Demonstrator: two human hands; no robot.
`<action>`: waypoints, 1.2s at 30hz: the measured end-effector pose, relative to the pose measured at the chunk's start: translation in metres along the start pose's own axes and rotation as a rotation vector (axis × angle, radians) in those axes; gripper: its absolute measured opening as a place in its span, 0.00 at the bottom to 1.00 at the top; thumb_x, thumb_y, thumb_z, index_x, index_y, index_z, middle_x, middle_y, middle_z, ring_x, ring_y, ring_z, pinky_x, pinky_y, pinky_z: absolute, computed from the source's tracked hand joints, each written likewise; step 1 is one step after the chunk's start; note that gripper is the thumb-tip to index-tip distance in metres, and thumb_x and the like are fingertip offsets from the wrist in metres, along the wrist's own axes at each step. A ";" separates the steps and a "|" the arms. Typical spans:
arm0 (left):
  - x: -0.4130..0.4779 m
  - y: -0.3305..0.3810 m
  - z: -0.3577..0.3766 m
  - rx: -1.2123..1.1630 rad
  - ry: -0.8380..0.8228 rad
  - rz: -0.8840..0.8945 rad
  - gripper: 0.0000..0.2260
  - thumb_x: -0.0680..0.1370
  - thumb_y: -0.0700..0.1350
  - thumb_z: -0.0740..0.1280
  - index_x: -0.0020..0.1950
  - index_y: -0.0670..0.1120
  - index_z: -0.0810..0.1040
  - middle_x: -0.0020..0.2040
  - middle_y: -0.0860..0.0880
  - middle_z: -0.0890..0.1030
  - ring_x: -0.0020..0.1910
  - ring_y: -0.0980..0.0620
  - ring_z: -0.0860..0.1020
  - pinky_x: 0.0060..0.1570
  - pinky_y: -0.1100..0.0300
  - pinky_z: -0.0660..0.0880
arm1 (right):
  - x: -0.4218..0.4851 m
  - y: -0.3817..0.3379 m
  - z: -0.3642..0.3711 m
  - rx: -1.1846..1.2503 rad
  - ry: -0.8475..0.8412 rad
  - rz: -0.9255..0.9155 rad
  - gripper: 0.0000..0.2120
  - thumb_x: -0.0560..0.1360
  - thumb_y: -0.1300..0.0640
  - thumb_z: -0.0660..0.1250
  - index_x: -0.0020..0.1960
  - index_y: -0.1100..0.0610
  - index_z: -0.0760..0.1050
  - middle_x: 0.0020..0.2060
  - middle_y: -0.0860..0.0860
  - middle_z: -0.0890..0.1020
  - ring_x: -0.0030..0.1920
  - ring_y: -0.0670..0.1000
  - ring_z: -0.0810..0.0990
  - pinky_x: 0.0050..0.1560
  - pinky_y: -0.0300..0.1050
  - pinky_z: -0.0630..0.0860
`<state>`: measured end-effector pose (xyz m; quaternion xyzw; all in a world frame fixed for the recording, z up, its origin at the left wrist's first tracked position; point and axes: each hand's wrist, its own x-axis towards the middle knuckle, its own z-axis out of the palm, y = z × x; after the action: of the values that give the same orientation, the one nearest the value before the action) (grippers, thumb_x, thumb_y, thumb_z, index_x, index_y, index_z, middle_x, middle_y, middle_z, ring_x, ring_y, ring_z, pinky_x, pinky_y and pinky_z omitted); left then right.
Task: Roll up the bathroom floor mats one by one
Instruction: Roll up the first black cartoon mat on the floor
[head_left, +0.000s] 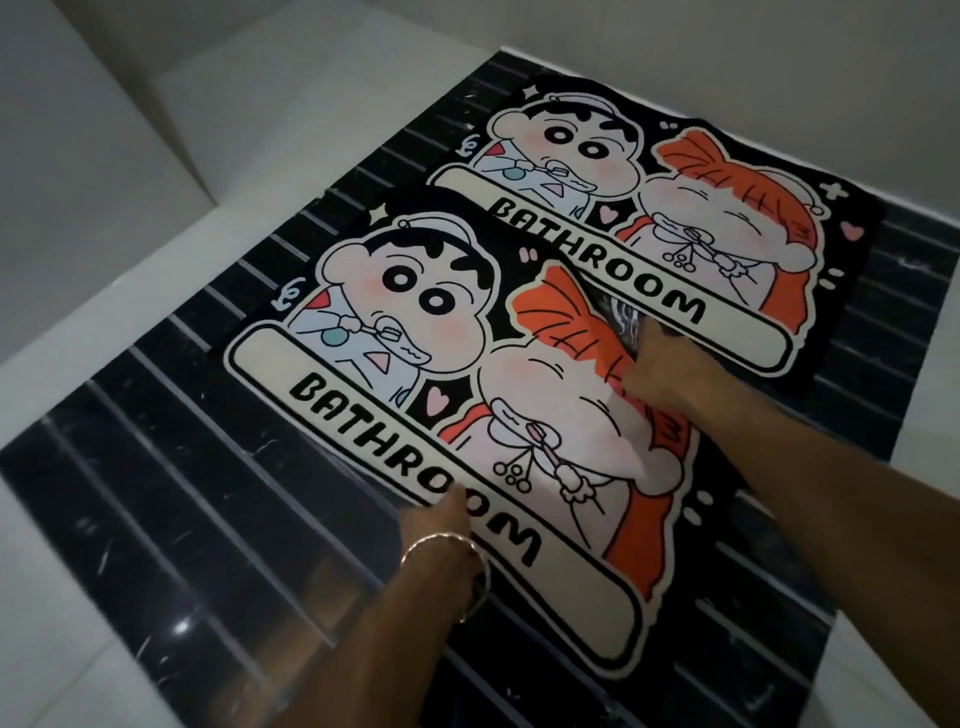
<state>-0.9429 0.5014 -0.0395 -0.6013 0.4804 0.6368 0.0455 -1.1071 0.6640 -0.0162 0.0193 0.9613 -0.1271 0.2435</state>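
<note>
2 hands: L hand (441, 517), R hand (657, 366) pinch near mat (363, 322) edges; 2 mats, far mat (675, 208) flat.

Black, orange and cream cartoon mats (415, 291) on apparently white-striped black floor (156, 493).

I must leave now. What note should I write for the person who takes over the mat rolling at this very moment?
Left hand: at the near mat, on its long edge by the word BATHROOM; whether it grips cannot be told.
Right hand: holds the opposite edge of the near mat, raised so that the dark underside shows.
Mats: two alike on the dark striped floor. The near mat overlaps the far mat, which lies flat.
Done: no mat is rolled yet.
Left: roll the near mat, then the far mat.
</note>
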 end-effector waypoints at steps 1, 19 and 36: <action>0.002 -0.004 -0.005 0.131 -0.045 0.073 0.13 0.78 0.38 0.63 0.63 0.44 0.72 0.50 0.44 0.79 0.49 0.43 0.78 0.55 0.45 0.76 | -0.002 -0.002 0.002 -0.108 0.008 -0.007 0.25 0.79 0.52 0.60 0.72 0.59 0.59 0.64 0.64 0.72 0.63 0.63 0.72 0.60 0.52 0.72; 0.081 0.139 -0.076 0.525 0.113 0.707 0.25 0.78 0.38 0.61 0.73 0.51 0.63 0.62 0.46 0.77 0.54 0.45 0.79 0.57 0.49 0.76 | -0.055 -0.067 0.026 0.561 -0.238 -0.321 0.11 0.76 0.63 0.60 0.52 0.49 0.75 0.45 0.48 0.82 0.41 0.47 0.79 0.37 0.36 0.75; 0.035 0.064 -0.093 2.186 -0.372 1.056 0.13 0.80 0.45 0.58 0.64 0.49 0.69 0.56 0.45 0.79 0.55 0.41 0.78 0.45 0.54 0.70 | -0.075 -0.089 0.124 -0.363 -0.236 -0.939 0.35 0.68 0.41 0.72 0.69 0.54 0.68 0.72 0.54 0.62 0.73 0.54 0.57 0.71 0.45 0.56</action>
<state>-0.9265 0.3870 -0.0154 0.1212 0.9323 -0.0844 0.3301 -0.9921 0.5481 -0.0651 -0.4713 0.8389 -0.0552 0.2664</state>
